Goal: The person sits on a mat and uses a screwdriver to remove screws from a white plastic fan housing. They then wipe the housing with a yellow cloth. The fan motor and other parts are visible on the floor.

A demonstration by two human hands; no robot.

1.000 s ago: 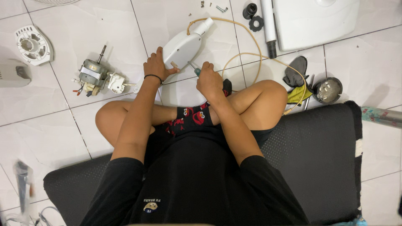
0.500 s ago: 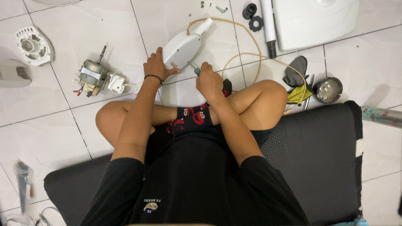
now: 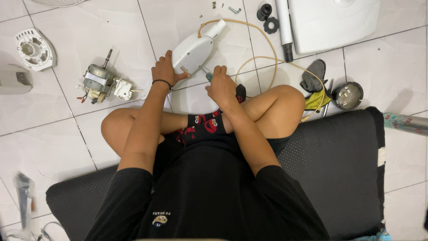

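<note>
Right, the head view, looking straight down on a person seated cross-legged on a black mat (image 3: 347, 169) over white floor tiles (image 3: 67, 129). The left hand (image 3: 166, 73) rests on the near end of a white plastic housing (image 3: 193, 52), fingers curled over its left edge and the thumb laid out towards its middle, pinning it to the floor. The housing is a long teardrop shape; its long axis runs from beside that hand up and away to the right, ending in a narrow white neck where a tan cable (image 3: 263, 58) comes out and loops off to the right, past the knee.

The right hand (image 3: 221, 85) is closed tight in a fist around a screwdriver (image 3: 204, 72), its green handle barely showing. The shaft points up and left, its tip meeting the housing's lower right edge. So the housing lies ahead and left of the right hand's fingers, and the left hand is the nearer one, already in contact.

Round about: a bare electric motor (image 3: 99, 80) with loose wires sits left of the left hand, well apart from it. A round white vented cap (image 3: 33, 49) is further left. Loose screws (image 3: 232, 9), two black rings (image 3: 266, 18) and a white square base with its pole (image 3: 334, 22) lie at the top. A small metal bowl (image 3: 347, 95) sits right.
</note>
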